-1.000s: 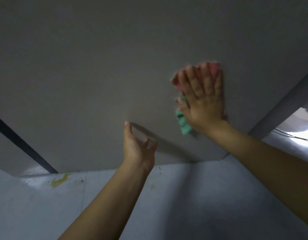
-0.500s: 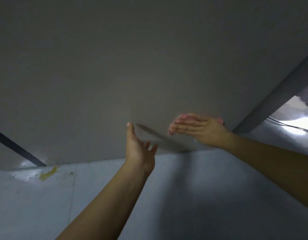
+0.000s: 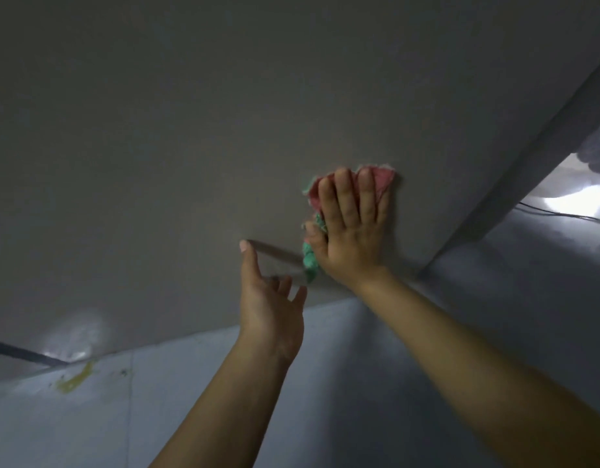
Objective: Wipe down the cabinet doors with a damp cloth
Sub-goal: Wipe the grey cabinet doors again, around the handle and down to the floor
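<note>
A large grey cabinet door (image 3: 190, 146) fills the upper view, seen from below. My right hand (image 3: 351, 228) lies flat with straight fingers, pressing a pink and green cloth (image 3: 381, 179) against the door near its lower right corner. The cloth shows above my fingertips and hangs in a green fold left of my palm. My left hand (image 3: 270, 298) is raised beside it, fingers straight, one fingertip touching the door surface.
A pale tiled wall (image 3: 224, 383) with a yellowish smear (image 3: 74, 380) lies below the door. A dark gap (image 3: 25, 354) edges the door at lower left. The cabinet's side panel (image 3: 528, 163) slopes at right, with bright light and a cable (image 3: 562, 216) beyond.
My right hand swept down toward the door's lower edge half a second ago and has now moved back up, flat on the cloth. The left hand kept its place on the door.
</note>
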Demonstrator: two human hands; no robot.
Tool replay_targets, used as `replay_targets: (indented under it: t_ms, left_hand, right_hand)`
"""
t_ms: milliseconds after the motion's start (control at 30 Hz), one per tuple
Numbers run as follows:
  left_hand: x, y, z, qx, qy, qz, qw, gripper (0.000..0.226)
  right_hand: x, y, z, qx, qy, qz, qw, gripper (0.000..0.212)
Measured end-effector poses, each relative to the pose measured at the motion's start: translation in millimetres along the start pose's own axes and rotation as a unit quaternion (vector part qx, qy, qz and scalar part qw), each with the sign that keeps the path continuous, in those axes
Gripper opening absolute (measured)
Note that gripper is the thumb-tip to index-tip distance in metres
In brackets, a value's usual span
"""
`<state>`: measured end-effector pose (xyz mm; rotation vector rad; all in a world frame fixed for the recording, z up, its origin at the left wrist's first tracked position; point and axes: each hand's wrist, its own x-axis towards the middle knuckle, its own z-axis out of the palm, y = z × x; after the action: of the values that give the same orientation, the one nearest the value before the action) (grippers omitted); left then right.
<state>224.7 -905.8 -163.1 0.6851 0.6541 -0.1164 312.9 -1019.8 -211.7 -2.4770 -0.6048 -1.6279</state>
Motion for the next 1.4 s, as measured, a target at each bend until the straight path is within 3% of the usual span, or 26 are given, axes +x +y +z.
replay_targets:
  t_ms: [300, 433, 567, 633, 767, 800, 867, 1000, 1100, 1133, 1167, 1267, 1300, 1333, 1367, 1400]
  left_hand:
    - [0.9, -21.9, 28.6, 0.074, 0.015, 0.032, 0.997, 0.066]
    - [1.4, -18.9, 23.1, 0.120, 0.043, 0.006, 0.992, 0.090]
    - [8.7, -15.1, 10.0, 0.158, 0.060, 0.018, 0.985, 0.096]
    - [7.3, -17.3, 11.4, 0.171, 0.065, 0.030, 0.983, 0.099]
    - [2.1, -26.0, 20.6, 0.178, 0.092, 0.055, 0.978, 0.092]
    - [1.6, -27.9, 23.3, 0.178, 0.098, 0.064, 0.977, 0.088]
    - [2.7, -33.4, 29.8, 0.190, 0.106, 0.073, 0.973, 0.082]
    - [-0.6, -48.7, 47.5, 0.229, 0.066, 0.033, 0.971, 0.092]
    - [-1.4, -55.1, 56.1, 0.249, 0.053, 0.032, 0.967, 0.087]
    - [-1.2, -56.2, 56.9, 0.253, 0.059, 0.032, 0.965, 0.084]
    - [-0.6, -56.5, 57.1, 0.257, 0.072, 0.032, 0.963, 0.082]
    - [0.9, -59.5, 55.8, 0.268, 0.087, 0.034, 0.959, 0.078]
    - [0.5, -61.6, 57.3, 0.268, 0.086, 0.039, 0.959, 0.077]
    - [0.4, -61.5, 58.1, 0.264, 0.090, 0.045, 0.959, 0.076]
    - [0.2, -61.5, 59.1, 0.261, 0.094, 0.048, 0.959, 0.075]
    - [0.7, -62.7, 59.4, 0.259, 0.095, 0.050, 0.960, 0.074]
  right_hand:
    - [-58.3, -41.9, 22.5, 0.028, 0.005, 0.195, 0.980, 0.060]
    - [-26.3, -36.3, 11.6, 0.102, 0.052, 0.291, 0.950, 0.059]
    - [-21.1, -16.1, 18.7, 0.113, 0.106, 0.384, 0.910, 0.055]
    - [-42.9, -18.7, 29.8, 0.123, 0.121, 0.468, 0.866, 0.057]
    - [-81.8, -23.6, 44.7, 0.201, 0.154, 0.695, 0.673, 0.059]
    - [-78.6, -21.7, 45.0, 0.209, 0.166, 0.714, 0.648, 0.056]
    - [-59.9, -16.0, 41.0, 0.212, 0.187, 0.705, 0.651, 0.055]
    - [-16.7, -7.4, 25.0, 0.184, 0.202, 0.622, 0.733, 0.053]
    - [-35.2, 2.5, 31.9, 0.166, 0.218, 0.586, 0.762, 0.052]
    - [-49.3, 7.5, 36.7, 0.178, 0.225, 0.602, 0.745, 0.052]
    - [-62.4, 13.5, 41.2, 0.208, 0.243, 0.644, 0.695, 0.052]
    - [-79.2, 17.5, 38.7, 0.308, 0.265, 0.838, 0.363, 0.047]
    - [-81.2, 17.4, 37.3, 0.327, 0.241, 0.856, 0.318, 0.044]
    - [-81.1, 12.4, 36.5, 0.329, 0.215, 0.859, 0.327, 0.044]
    - [-81.7, 4.7, 35.8, 0.315, 0.194, 0.848, 0.379, 0.046]
    - [-81.4, -4.0, 38.6, 0.291, 0.186, 0.819, 0.459, 0.050]
